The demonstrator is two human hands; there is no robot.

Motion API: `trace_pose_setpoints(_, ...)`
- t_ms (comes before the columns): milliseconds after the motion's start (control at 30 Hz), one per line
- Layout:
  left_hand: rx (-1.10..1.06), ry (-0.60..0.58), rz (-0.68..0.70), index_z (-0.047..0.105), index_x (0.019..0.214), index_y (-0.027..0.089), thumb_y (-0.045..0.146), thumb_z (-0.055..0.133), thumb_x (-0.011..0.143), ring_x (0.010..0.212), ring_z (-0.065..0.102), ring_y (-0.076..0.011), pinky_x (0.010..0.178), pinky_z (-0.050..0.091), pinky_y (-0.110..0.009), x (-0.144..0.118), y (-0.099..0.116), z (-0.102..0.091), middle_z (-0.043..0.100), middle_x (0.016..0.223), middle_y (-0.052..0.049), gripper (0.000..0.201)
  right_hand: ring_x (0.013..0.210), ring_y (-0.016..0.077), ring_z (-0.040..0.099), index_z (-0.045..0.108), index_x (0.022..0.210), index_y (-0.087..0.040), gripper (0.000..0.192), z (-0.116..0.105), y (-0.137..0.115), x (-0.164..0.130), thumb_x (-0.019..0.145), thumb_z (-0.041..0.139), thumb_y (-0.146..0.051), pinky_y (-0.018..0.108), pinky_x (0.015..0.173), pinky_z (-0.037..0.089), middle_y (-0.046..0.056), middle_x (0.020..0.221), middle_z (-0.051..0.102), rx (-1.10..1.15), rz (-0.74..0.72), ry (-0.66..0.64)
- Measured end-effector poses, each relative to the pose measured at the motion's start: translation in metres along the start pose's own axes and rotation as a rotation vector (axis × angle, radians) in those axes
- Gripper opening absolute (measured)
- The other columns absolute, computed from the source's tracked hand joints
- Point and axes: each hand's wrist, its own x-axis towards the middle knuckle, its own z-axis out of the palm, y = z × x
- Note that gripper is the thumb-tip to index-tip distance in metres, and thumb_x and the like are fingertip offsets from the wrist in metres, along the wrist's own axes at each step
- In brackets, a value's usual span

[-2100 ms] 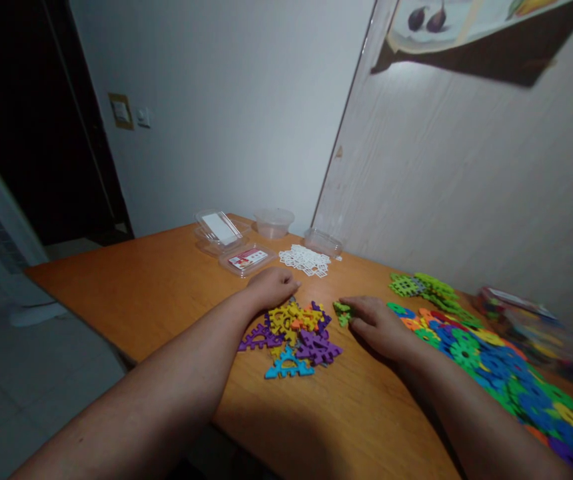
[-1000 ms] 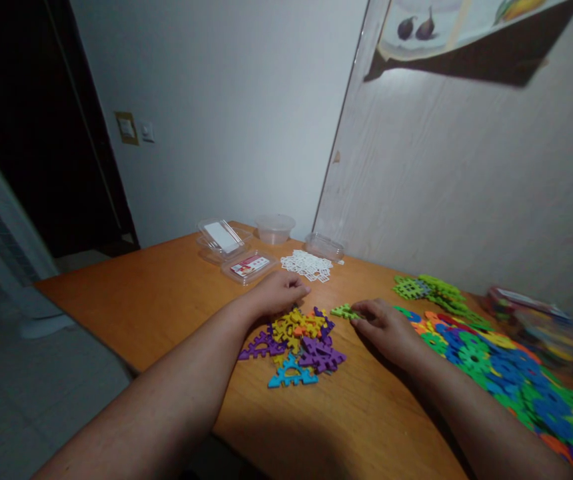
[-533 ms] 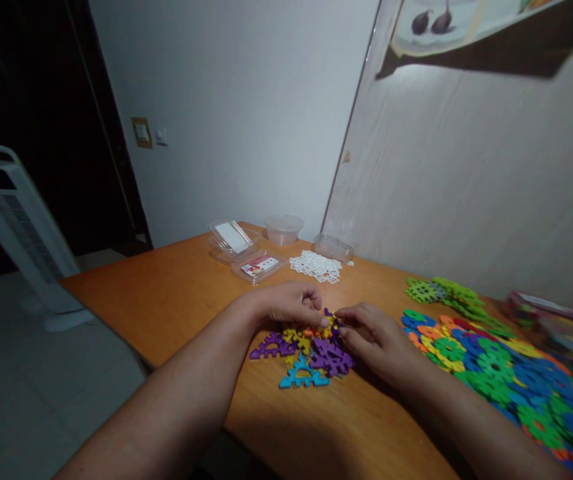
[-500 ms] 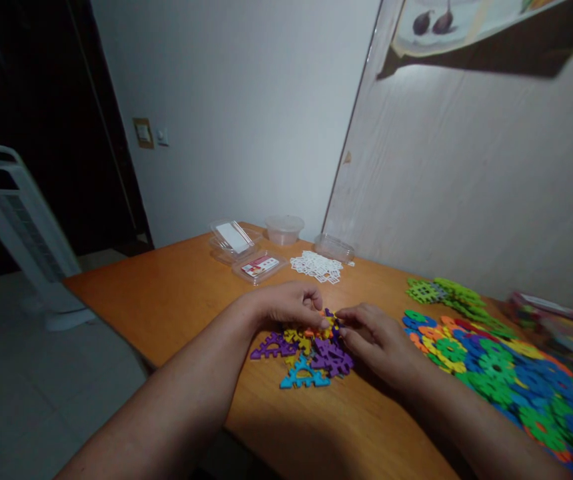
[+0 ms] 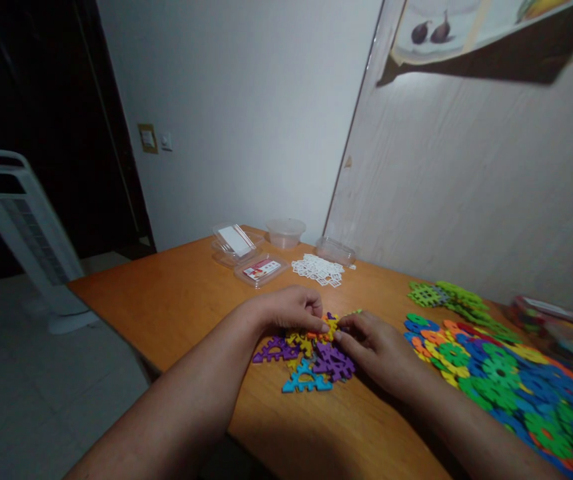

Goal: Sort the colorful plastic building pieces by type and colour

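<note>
At the far left of the frame a white tower fan (image 5: 19,227) stood on the floor beside the wooden table (image 5: 166,300). Left of centre, the left hand (image 5: 291,308) lay knuckles up on the table, its fingertips (image 5: 322,326) curled down and pinched on a yellow piece (image 5: 330,325) at the top of a small pile of flat toothed pieces (image 5: 311,353). The right hand (image 5: 374,343) met it from the right, its fingertips closed on the same piece. That piece was too small and too covered to show which way its long axis ran. In the pile, a blue triangle (image 5: 306,381) lay flat at the near edge, its apex pointing away from the camera, and a purple triangle (image 5: 274,349) lay flat to its left. Above centre sat clear plastic containers (image 5: 251,250) and a heap of white pieces (image 5: 319,269). At lower right a wide spread of colourful gear pieces (image 5: 506,383) ran lengthwise toward the frame's corner
</note>
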Motion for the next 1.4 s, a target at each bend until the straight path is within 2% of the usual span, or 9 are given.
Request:
trace_pose_setpoints(100,0.051,-0.010,-0.007,0.066,0.081,0.016,0.052,0.079,0.066,0.057,0.047,-0.0100,0.047,0.029,-0.021,0.000,0.000,0.000,0.057,0.066,0.002,0.041,0.078,0.0210,0.060,0.067,0.089,-0.024,0.029,-0.002,-0.004,0.000,0.093,0.054,-0.050,0.033,0.068,0.045,0.004,0.086,0.065,-0.047,0.052,0.006)
trace_pose_setpoints(200,0.086,-0.025,-0.011,0.066,0.081,0.016,0.053,0.078,0.067,0.057,0.049,-0.0102,0.047,0.030,-0.021,0.001,0.000,0.000,0.058,0.067,0.001,0.041,0.077,0.0210,0.060,0.068,0.086,-0.024,0.034,-0.003,-0.009,0.000,0.093,0.052,-0.054,0.033,0.068,0.045,0.004,0.085,0.064,-0.044,0.052,-0.003)
trace_pose_setpoints(500,0.030,0.012,-0.042,0.062,0.079,0.017,0.048,0.079,0.066,0.053,0.048,-0.0092,0.045,0.029,-0.021,0.000,0.003,0.003,0.058,0.063,0.003,0.037,0.088,0.0228,0.065,0.073,0.105,-0.024,0.032,0.006,0.005,0.002,0.091,0.058,-0.048,0.035,0.077,0.050,0.006,0.095,0.070,0.203,0.032,0.055)
trace_pose_setpoints(667,-0.089,0.120,-0.020,0.058,0.078,0.016,0.044,0.076,0.068,0.052,0.044,-0.0075,0.046,0.026,-0.020,0.002,0.006,0.007,0.053,0.061,0.004,0.034,0.099,0.0242,0.067,0.073,0.108,-0.021,0.032,0.009,0.008,0.004,0.092,0.058,-0.044,0.039,0.088,0.051,0.009,0.107,0.072,0.330,0.010,0.176)
trace_pose_setpoints(800,-0.247,0.184,0.039,0.057,0.079,0.015,0.042,0.078,0.067,0.055,0.047,-0.0070,0.049,0.030,-0.019,0.006,0.011,0.011,0.054,0.064,0.004,0.036,0.101,0.0255,0.067,0.068,0.121,-0.020,0.040,0.012,0.004,0.003,0.093,0.058,-0.046,0.040,0.087,0.054,0.011,0.112,0.071,0.394,0.022,0.247)
trace_pose_setpoints(933,-0.395,0.144,0.110,0.055,0.077,0.015,0.039,0.081,0.067,0.054,0.048,-0.0060,0.050,0.033,-0.018,0.008,0.014,0.018,0.054,0.064,0.004,0.037,0.095,0.0252,0.068,0.065,0.124,-0.020,0.043,0.013,-0.002,0.003,0.090,0.062,-0.047,0.040,0.083,0.055,0.012,0.110,0.069,0.331,0.009,0.322)
trace_pose_setpoints(1067,-0.516,0.061,0.106,0.051,0.082,0.017,0.041,0.080,0.069,0.049,0.052,-0.0083,0.046,0.037,-0.019,0.011,0.013,0.024,0.057,0.059,0.004,0.039,0.088,0.0237,0.067,0.060,0.128,-0.019,0.050,0.010,-0.008,0.003,0.086,0.067,-0.046,0.038,0.076,0.055,0.011,0.107,0.067,0.254,0.021,0.369)
trace_pose_setpoints(1233,-0.586,0.061,0.061,0.051,0.084,0.018,0.042,0.081,0.070,0.050,0.057,-0.0095,0.048,0.042,-0.019,0.011,0.016,0.030,0.060,0.060,0.003,0.041,0.092,0.0243,0.064,0.059,0.129,-0.018,0.053,0.009,-0.014,0.003,0.083,0.070,-0.040,0.039,0.079,0.054,0.011,0.109,0.066,0.211,0.026,0.388)
trace_pose_setpoints(1400,-0.591,0.049,0.061,0.053,0.085,0.016,0.042,0.081,0.071,0.060,0.062,-0.0099,0.060,0.047,-0.022,0.009,0.019,0.032,0.065,0.070,-0.001,0.041,0.100,0.0255,0.064,0.061,0.126,-0.020,0.045,0.004,-0.013,0.007,0.084,0.065,-0.036,0.042,0.086,0.053,0.012,0.116,0.066,0.309,0.048,0.372)
